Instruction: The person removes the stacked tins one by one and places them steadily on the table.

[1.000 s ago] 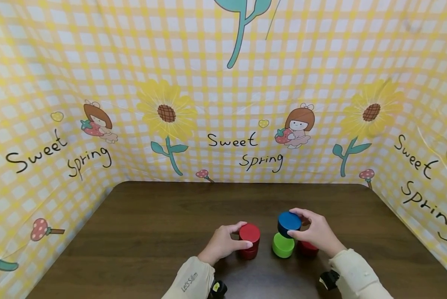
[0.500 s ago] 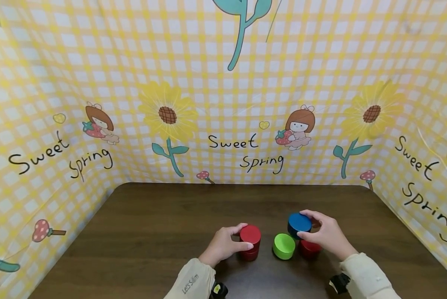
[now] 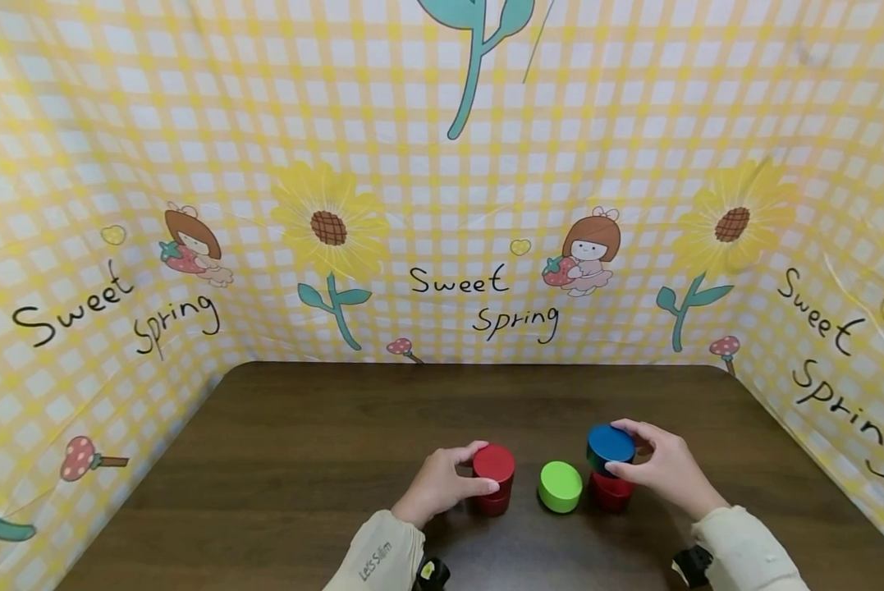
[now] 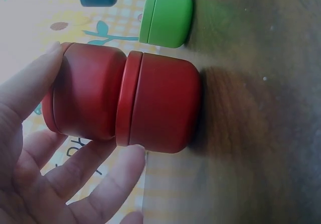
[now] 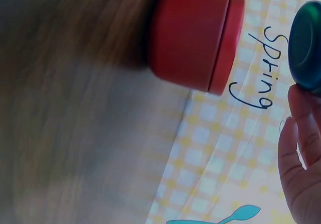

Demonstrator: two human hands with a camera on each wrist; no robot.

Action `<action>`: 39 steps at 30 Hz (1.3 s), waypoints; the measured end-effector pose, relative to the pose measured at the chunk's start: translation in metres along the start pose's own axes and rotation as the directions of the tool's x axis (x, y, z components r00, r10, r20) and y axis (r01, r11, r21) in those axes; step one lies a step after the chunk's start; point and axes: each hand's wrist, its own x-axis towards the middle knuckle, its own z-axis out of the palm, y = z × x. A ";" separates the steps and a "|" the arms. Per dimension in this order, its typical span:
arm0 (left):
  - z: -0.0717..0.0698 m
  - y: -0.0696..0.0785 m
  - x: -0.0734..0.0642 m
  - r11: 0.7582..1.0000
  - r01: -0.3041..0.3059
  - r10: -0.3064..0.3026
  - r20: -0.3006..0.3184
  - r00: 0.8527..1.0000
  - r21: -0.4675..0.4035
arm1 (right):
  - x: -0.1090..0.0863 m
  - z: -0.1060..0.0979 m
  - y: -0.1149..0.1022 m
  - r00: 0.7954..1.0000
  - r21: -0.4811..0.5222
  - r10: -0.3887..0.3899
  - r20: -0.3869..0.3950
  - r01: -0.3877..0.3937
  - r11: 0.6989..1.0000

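At left, the fingers of the left hand (image 3: pixel 447 482) pinched the upper red jar (image 3: pixel 494 465), which sat on the lower red jar (image 3: pixel 494 504) on the worktop (image 3: pixel 338 435). Next stood the green jar (image 3: pixel 560 487), then, just beside it, the third red jar (image 3: pixel 611 494). Above the latter, not touching it, the blue jar (image 3: pixel 610 443) hung pinched between the fingers of the right hand (image 3: pixel 669 465).

left grip (image 3: pixel 445 483) held in a pinch, right grip (image 3: pixel 666 464) likewise, both forearms (image 3: pixel 384 552) angled inward
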 end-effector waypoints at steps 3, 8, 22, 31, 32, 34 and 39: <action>-0.001 0.000 -0.001 1.000 -0.002 0.002 -0.005 1.000 0.000 | -0.002 -0.001 0.003 1.000 -0.008 0.003 -0.006 -0.003 1.000; -0.003 0.000 -0.001 1.000 -0.010 0.010 0.002 1.000 -0.012 | -0.004 -0.005 0.007 1.000 -0.034 0.019 -0.022 -0.019 0.999; 0.007 0.001 0.001 1.000 0.012 -0.012 0.007 1.000 -0.026 | -0.015 -0.025 0.019 0.997 -0.097 0.064 -0.034 -0.067 0.993; -0.003 0.003 -0.002 1.000 0.001 -0.001 0.012 1.000 0.026 | -0.015 -0.021 0.025 0.996 -0.086 0.068 -0.059 -0.073 0.994; -0.003 0.003 -0.002 1.000 0.009 -0.009 0.014 1.000 0.025 | -0.016 -0.021 0.025 0.995 -0.087 0.063 -0.072 -0.069 0.994; -0.003 0.005 -0.001 1.000 0.019 -0.020 0.015 1.000 0.022 | -0.016 -0.023 0.027 0.995 -0.093 0.054 -0.088 -0.062 0.994; -0.002 0.005 -0.001 1.000 0.019 -0.019 0.008 1.000 0.023 | -0.017 -0.025 0.030 0.994 -0.107 0.066 -0.089 -0.075 0.991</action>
